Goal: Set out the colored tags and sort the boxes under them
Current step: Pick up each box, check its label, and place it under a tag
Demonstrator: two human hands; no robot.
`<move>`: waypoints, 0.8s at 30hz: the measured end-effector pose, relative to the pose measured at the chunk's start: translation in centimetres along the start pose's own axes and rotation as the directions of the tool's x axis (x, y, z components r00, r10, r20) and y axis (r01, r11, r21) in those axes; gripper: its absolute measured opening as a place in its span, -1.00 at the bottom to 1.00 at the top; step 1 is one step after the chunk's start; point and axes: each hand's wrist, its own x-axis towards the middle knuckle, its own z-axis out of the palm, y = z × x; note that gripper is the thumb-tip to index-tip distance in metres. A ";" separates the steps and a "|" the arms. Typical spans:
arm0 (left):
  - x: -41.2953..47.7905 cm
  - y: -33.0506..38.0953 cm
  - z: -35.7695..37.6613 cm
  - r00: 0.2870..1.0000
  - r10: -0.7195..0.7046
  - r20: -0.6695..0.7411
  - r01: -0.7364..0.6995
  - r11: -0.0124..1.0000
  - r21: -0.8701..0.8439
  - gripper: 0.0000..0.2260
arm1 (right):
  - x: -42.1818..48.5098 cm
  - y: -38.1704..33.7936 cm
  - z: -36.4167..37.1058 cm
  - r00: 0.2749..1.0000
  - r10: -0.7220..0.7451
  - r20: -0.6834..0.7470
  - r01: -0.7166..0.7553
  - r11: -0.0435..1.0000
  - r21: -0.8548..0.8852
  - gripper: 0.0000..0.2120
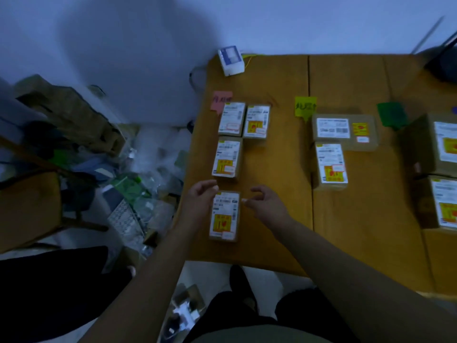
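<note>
Nearest, dark trousers and a black shoe (241,280) on pale floor below the table edge. Both bare forearms reaching forward over the brown table (277,231). Between the hands, a small cardboard box (224,216) lying flat, label up, near the front edge. Left hand (199,201) at the box's upper left corner, fingers curled, fingertips touching or just above the corner; cannot tell which. Right hand (265,200) just to the right of the box, apart from it, fingers loosely bent and holding nothing. Neither hand closed around the box.

Beyond, in the same column, a second small box (226,159), then two more side by side, the left one (231,119) and the right one (256,121), touching. Pink tag (220,101) at the head of this column, partly under the left box's corner.

To the right, a labelled box (331,165) with a wider flat box (345,131) behind it, under a yellow-green tag (305,106). Further right, a green tag (392,115) beside two larger boxes, near one (440,201) and far one (435,142), both cut by the frame edge.

At the back left corner, a white and blue carton (231,60) by the wall. Left of the table, a blurred heap of clutter (128,174) on the floor.
</note>
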 end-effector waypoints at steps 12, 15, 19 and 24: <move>3.7 -9.1 -1.0 0.890 -0.417 0.184 0.402 0.909 0.114 -0.63 | 2.6 3.6 6.3 0.977 0.211 -0.026 -0.209 0.976 0.065 -0.34; 3.4 -9.3 -0.9 0.896 -0.385 0.221 0.381 0.923 0.060 -0.67 | 2.3 3.2 6.0 0.980 0.192 -0.047 -0.187 0.978 0.087 -0.43; 2.7 -7.4 -1.5 0.912 -0.311 0.267 0.310 0.949 0.048 -0.64 | 1.0 1.7 4.3 0.987 0.105 -0.119 -0.099 0.993 0.056 -0.48; 1.5 -0.8 -1.7 0.950 -0.112 0.293 0.151 0.982 -0.117 -0.66 | -1.6 -2.3 0.9 0.986 -0.057 -0.154 0.072 0.993 0.094 -0.42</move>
